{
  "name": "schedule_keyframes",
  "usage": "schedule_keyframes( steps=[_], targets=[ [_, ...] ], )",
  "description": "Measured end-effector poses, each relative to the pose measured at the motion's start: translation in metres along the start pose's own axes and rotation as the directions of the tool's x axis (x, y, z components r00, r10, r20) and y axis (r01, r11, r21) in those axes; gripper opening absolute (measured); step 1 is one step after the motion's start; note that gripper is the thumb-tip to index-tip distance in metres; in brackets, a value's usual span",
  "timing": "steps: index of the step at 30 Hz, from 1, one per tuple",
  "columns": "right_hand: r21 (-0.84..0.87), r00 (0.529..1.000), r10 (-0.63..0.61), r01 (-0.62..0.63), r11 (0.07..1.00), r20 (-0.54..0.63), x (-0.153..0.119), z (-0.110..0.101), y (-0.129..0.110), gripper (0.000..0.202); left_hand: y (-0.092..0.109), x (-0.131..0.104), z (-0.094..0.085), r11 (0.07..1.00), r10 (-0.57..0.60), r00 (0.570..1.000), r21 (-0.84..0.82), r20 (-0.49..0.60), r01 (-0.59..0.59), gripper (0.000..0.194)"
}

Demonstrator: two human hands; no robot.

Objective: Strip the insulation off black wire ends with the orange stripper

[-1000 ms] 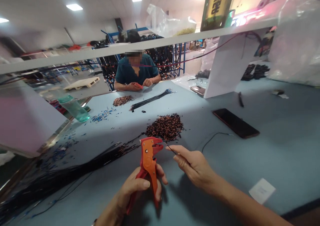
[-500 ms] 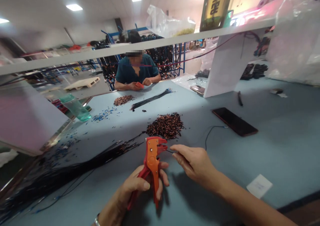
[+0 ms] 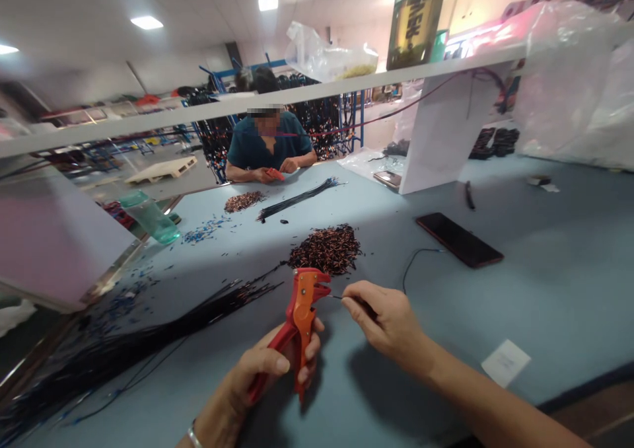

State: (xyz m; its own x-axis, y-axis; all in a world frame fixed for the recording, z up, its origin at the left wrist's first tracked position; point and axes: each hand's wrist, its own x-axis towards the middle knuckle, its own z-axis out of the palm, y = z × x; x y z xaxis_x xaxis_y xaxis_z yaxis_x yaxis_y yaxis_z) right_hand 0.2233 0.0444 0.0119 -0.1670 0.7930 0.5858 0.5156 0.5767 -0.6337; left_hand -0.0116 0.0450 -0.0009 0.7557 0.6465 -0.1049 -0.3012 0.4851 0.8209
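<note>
Left hand [image 3: 270, 369] squeezes orange-red wire stripper [image 3: 300, 316]; right hand [image 3: 386, 319] pinches thin black wire [image 3: 337, 297] at its head.

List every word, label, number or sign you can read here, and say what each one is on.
Green and yellow hanging sign: large dark letters, sideways and cut off by the frame, not readable.
White paper slip on the blue table: no print can be made out.
Orange wire stripper: no legible marking.
Nothing else carries readable text.

Wire bundle [image 3: 99, 362] cut off left
</note>
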Motion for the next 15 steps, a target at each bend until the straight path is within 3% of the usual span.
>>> schedule_keyframes(
  steps=[4,9,15],
  targets=[
    [0.055,0.996,0.084,-0.085,0.995,0.012,0.002,-0.004,-0.003,0.019,-0.003,-0.001,0.0,1.0,0.008,1.0,0.02,0.007,-0.009,0.07],
    [0.127,0.993,0.12,-0.122,0.984,0.023,0.003,-0.007,-0.004,0.014,-0.009,0.0,0.005,0.992,0.123,0.992,-0.007,-0.035,-0.123,0.075],
    [0.162,0.991,0.129,-0.132,0.978,0.032,0.004,-0.005,-0.006,0.013,-0.011,-0.003,0.006,0.992,0.093,0.994,0.086,-0.053,-0.089,0.073]
  ],
)
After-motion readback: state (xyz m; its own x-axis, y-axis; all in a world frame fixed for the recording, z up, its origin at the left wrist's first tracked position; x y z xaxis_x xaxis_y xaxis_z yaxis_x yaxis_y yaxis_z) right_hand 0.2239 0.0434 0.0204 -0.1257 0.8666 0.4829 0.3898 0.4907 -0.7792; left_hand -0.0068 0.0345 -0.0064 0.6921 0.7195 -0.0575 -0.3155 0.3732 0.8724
